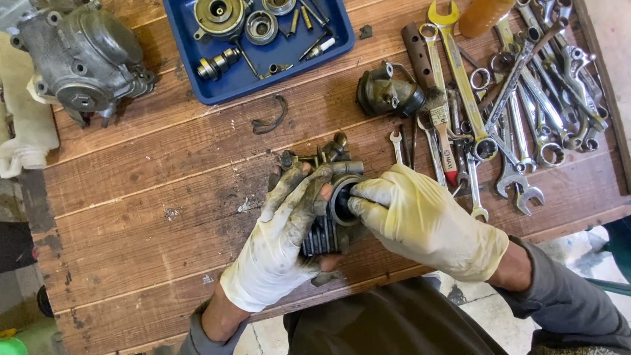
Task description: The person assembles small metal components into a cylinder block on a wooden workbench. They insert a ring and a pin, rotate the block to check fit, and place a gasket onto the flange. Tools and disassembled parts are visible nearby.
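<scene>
A dark finned engine cylinder point(325, 233) rests on the wooden bench point(151, 217) near its front edge. My left hand point(282, 236), in a dirty white glove, wraps over the cylinder's top and left side. The fingers of my right hand point(420, 220), in a cleaner glove, press against the round opening point(342, 200) on the cylinder's right end. Small metal fittings point(328, 152) stick up behind the cylinder.
A blue tray point(263, 82) of small engine parts sits at the back. A grey engine casing point(82, 56) lies at the back left. A dark carburettor-like part point(388, 92) and several wrenches point(519, 112) cover the right side. A bent wire clip point(271, 118) lies mid-bench.
</scene>
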